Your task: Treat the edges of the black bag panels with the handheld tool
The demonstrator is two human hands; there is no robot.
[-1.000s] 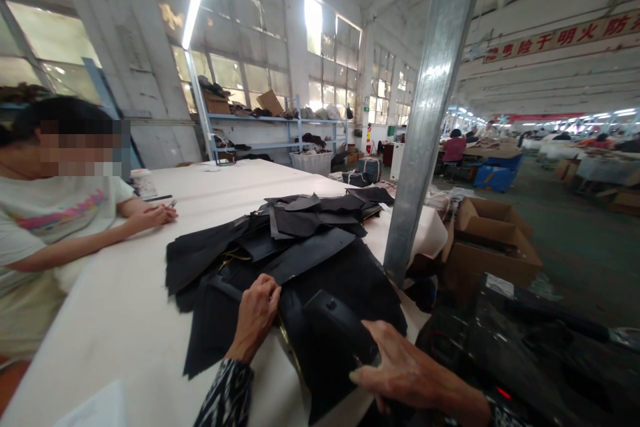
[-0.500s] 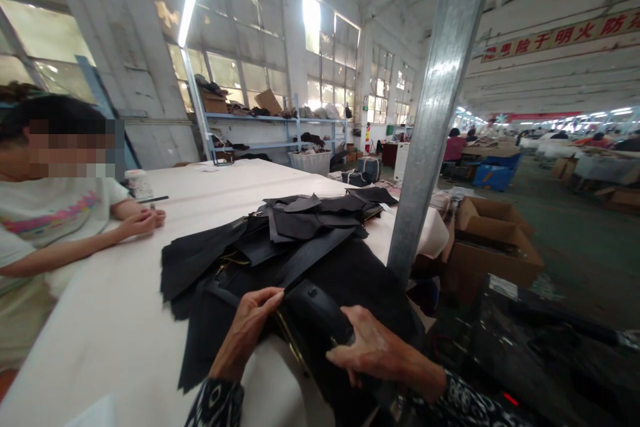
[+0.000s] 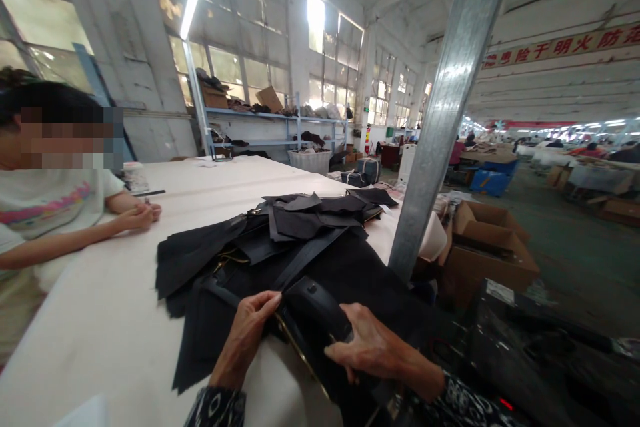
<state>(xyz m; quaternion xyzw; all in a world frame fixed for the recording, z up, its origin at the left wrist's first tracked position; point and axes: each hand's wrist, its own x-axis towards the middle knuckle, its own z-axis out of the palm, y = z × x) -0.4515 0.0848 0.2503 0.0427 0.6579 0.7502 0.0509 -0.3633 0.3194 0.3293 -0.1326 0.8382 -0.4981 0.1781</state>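
My left hand [image 3: 250, 330] pinches the edge of a black fabric piece [image 3: 345, 380] between thumb and fingertips. A gold-toothed zipper [image 3: 303, 353] runs along that edge, down from the pinch. My right hand [image 3: 373, 347] is closed around the lower end of a curved, smooth black leather-like strip [image 3: 313, 300], which has a small square mark near its top. The thumb lies on the near side; what is under the palm is hidden. Beyond both hands spreads a heap of black fabric pieces [image 3: 295, 223], some with gold zippers.
The pieces lie on a white-topped table [image 3: 120, 307]. Across it at the left sits a person [image 3: 55, 200], forearms on the tabletop. A metal post [image 3: 440, 127] rises just past the heap. Open cardboard boxes [image 3: 487, 247] and a dark machine-like object [image 3: 530, 340] stand to the right.
My view has shifted slightly. Both hands keep almost the same place and grip, and the zipper edge shows a little more plainly below my left hand.
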